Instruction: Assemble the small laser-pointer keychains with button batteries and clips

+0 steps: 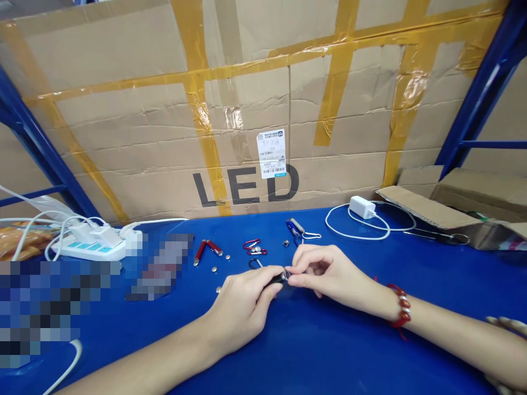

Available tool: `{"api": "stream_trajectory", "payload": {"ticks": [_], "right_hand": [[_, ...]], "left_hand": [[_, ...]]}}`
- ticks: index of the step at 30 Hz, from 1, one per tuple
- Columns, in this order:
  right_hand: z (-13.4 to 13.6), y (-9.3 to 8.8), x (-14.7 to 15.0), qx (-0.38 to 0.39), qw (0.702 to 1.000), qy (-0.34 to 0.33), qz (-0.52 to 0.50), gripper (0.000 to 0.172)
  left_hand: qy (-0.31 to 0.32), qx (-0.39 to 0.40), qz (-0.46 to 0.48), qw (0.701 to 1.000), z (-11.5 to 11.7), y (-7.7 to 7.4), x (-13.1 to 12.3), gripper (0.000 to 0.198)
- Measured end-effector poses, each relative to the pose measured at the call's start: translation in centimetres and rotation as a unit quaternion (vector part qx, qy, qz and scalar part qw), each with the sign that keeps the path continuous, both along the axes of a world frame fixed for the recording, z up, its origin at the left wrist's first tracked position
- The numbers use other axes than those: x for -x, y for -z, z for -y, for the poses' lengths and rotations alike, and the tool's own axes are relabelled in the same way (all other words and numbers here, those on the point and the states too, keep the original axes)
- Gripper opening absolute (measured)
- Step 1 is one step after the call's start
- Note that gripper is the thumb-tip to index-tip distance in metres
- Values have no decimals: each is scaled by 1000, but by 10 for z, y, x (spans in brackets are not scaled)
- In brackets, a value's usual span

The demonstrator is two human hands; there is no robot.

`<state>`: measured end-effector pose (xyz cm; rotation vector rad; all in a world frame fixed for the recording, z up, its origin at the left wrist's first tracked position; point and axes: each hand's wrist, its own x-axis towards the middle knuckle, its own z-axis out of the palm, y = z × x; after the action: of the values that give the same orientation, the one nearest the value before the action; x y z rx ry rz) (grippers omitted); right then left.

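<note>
My left hand point(247, 299) is closed round a small black keychain flashlight point(275, 278), its silver end pointing right. At that end, the thumb and forefinger of my right hand point(329, 274) pinch a small shiny metal piece; its exact shape is too small to make out. Just beyond my hands lie a black carabiner clip point(255, 264) and red carabiner clips point(257, 252) with button cells among them. Two red flashlight tubes point(208, 248) rest farther left, near loose button cells point(214, 269). Behind my right hand are a blue tube point(292, 227) and a silver clip point(312, 236).
A large taped cardboard box point(349, 120) walls off the back of the blue table point(313, 351). At left stand a white power strip point(93, 247) with cables and blurred-out items. A white charger point(362, 207), its cable, scissors point(448, 238) and an open carton point(428, 206) occupy the right.
</note>
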<state>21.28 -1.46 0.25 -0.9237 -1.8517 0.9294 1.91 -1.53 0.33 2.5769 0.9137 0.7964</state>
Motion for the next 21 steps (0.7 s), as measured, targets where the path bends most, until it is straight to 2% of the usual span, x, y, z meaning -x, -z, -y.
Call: {"api": "stream_trajectory", "payload": {"ticks": [8,15,21], "right_hand": [[-1,1,-1,-22,1000,-1,9,20],[0,0,0,-9,1000,4,18,22],[2,-3,0,-44,998,8,34,18]], "left_hand": [[1,5,-4,1000,0,0,-1,23],[1,15,-9,1000,0,0,0,25],[-8,17,-12,1000,1,-1,0,28]]}}
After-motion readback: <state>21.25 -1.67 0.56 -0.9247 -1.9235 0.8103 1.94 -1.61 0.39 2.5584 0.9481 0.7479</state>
